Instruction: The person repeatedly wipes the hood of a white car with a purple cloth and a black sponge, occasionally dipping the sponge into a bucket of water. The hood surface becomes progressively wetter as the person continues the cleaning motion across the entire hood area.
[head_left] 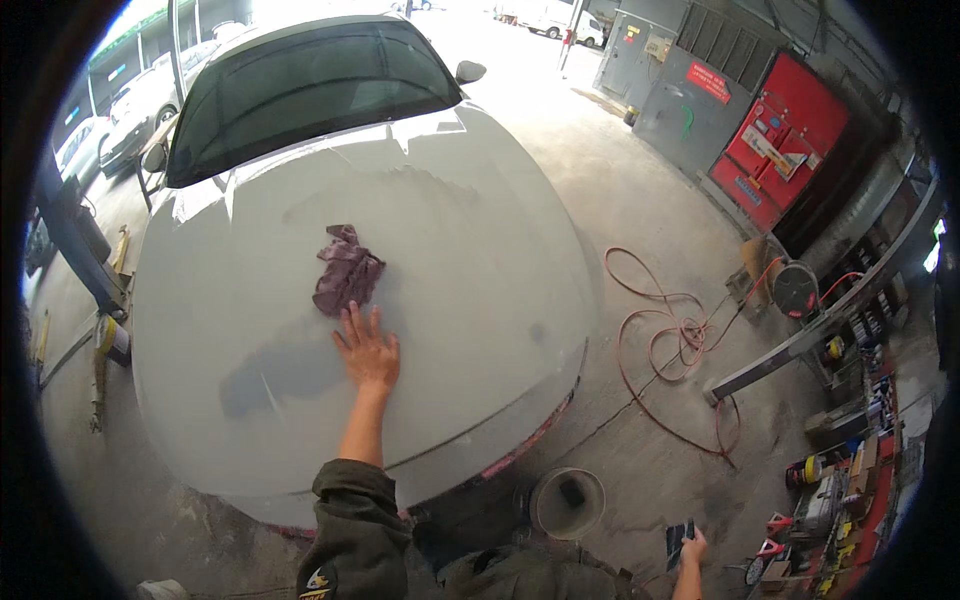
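So the rag [348, 270] is lying crumpled around the middle of the hood [485, 260], between the windshield [310, 100] edge and the front edge. Long axis runs roughly windshield-to-front, narrow end toward the windshield, wider end toward the left hand [370, 355]. That hand's palm down with fingers apart, tips right at the rag; can't tell if they touch. Looks to me like the step is feeling or steadying on the surface. Right hand's grip is clamped on a dark block [676, 548], off past the front edge, block pointing roughly away from the body. I'd say grabbing the rag just calls for a short reach and curled fingers.
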